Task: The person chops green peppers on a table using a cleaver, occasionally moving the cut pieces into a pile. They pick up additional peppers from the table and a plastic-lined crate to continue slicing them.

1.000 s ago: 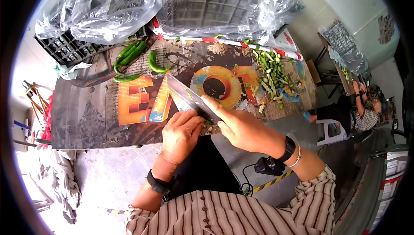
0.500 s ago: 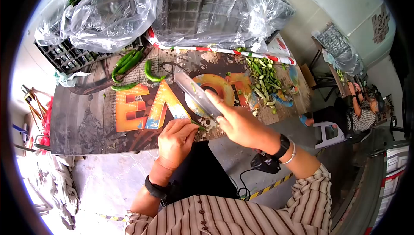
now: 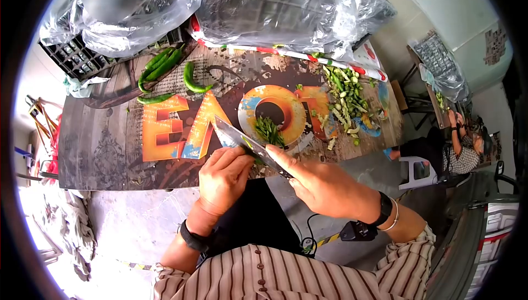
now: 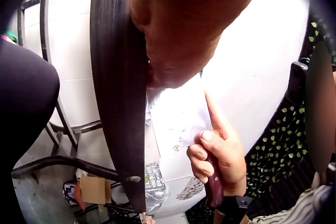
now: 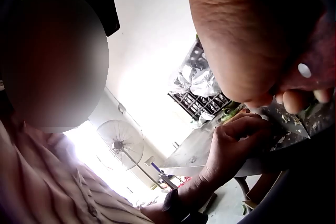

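My right hand [image 3: 335, 190] grips a cleaver [image 3: 250, 145] by its dark red handle [image 4: 214, 182], index finger stretched along the blade. The blade slants up and left, its lower part right beside the fingertips of my left hand [image 3: 223, 182]. That left hand, at the table's front edge, pinches a green chili pepper [image 3: 257, 161], mostly hidden by fingers and blade. Just beyond the blade lies a small bunch of thin green pepper strips [image 3: 268, 131]. Several whole green chili peppers [image 3: 165, 68] lie at the back left, and a curved one [image 3: 193, 80] beside them.
Chopped pepper pieces [image 3: 346, 99] are heaped on the right of the printed table [image 3: 99, 146]. Along the back edge stand plastic-covered black crates [image 3: 286, 11]. Off to the right a person [image 3: 462, 146] sits by another table, with a pale plastic stool [image 3: 415, 171] close by.
The cleaver lifted away from the left hand, showing the pepper's end, then came back down beside it. A bunch of green strips now shows beyond the blade. The left hand keeps its pinch.
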### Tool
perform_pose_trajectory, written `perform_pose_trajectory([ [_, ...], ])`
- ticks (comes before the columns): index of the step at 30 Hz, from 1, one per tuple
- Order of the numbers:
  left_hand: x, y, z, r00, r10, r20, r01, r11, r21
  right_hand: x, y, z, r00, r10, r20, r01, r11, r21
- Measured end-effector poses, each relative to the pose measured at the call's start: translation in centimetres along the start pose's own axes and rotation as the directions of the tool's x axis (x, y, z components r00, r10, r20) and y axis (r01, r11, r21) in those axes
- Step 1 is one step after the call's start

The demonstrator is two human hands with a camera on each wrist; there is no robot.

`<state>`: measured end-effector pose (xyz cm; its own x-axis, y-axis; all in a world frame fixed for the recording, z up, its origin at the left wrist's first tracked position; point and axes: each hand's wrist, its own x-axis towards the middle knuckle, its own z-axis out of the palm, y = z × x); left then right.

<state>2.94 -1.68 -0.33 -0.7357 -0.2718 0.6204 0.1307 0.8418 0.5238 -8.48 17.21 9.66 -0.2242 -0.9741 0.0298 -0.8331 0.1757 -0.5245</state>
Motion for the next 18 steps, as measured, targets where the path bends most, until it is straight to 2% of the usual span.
perform_pose_trajectory([
  [4,0.0,0.2,-0.1,0.997,-0.065,0.036,0.066,0.997,-0.028,0.2,-0.4,-0.5,0.998,0.024,0.055,-0.025,0.999,0.024],
  [8,0.1,0.1,-0.2,0.998,-0.061,0.031,0.061,0.998,-0.026,0.6,-0.5,-0.4,0.991,0.073,0.115,-0.081,0.994,0.067],
  [11,0.0,0.0,0.1,0.999,-0.047,0.026,0.048,0.999,-0.025,1.9,0.0,0.8,0.997,0.062,0.043,-0.067,0.989,0.129],
  [13,0.1,0.1,-0.1,0.998,-0.059,0.028,0.060,0.997,-0.045,4.2,1.2,2.3,0.996,-0.037,-0.080,0.047,0.992,0.118],
  [18,-0.2,0.0,-0.2,0.998,-0.058,0.004,0.059,0.996,-0.060,7.1,2.2,1.9,0.999,0.013,-0.035,-0.006,0.983,0.181],
])
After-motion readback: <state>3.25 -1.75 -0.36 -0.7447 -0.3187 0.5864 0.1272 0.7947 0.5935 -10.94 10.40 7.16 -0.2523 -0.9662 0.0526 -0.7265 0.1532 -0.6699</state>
